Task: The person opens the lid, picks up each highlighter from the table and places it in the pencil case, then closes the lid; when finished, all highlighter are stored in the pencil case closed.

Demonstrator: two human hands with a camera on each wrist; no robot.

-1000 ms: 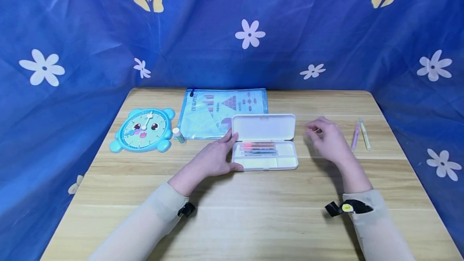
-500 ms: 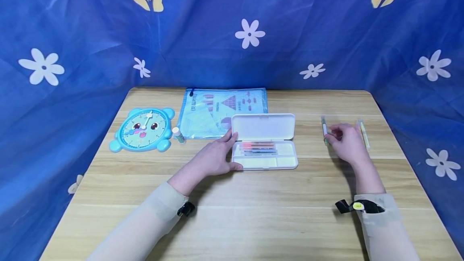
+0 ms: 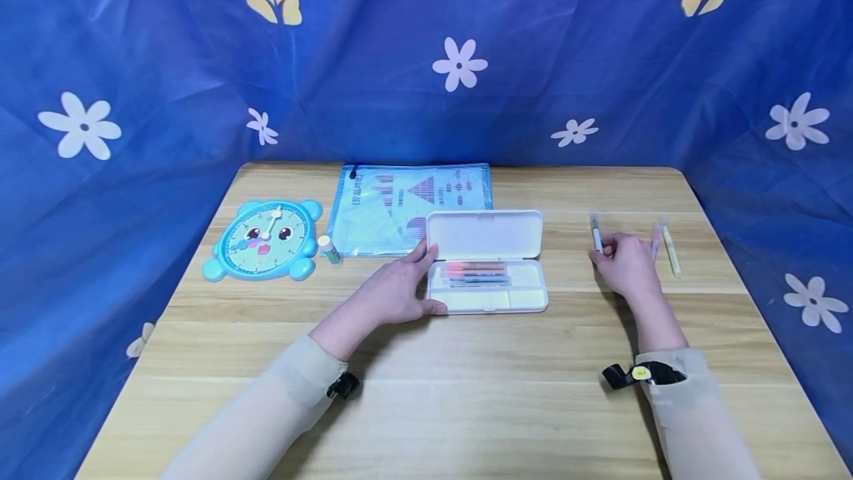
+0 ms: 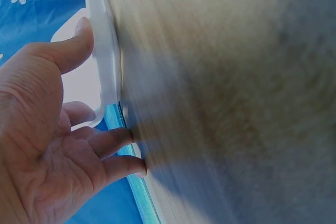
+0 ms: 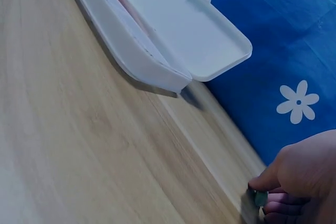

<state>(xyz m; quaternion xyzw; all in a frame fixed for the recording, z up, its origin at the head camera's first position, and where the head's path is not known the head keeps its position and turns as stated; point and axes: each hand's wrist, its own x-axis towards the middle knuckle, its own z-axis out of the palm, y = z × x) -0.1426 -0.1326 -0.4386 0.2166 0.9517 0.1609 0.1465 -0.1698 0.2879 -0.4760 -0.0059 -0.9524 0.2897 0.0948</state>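
My left hand grips the left end of an open white pencil case, its thumb at the front edge and fingers toward the hinge; two fingertips touch the table in the left wrist view. Inside the case lie several slim pens with pink and dark parts. To the right of the case, my right hand pinches a marker with a white barrel and a grey-green end. Its green tip shows beside the thumb in the right wrist view; the fingers hide the rest.
A purple marker, partly behind the right hand, and a yellow marker lie at the right. Behind the case lies a blue mesh zip pouch. A glue stick and a blue toy clock are at the left.
My right hand first moved right, away from the spot beside the case, then slightly back left, and its fingers now close on the grey-green-ended marker. The left hand stays on the case.
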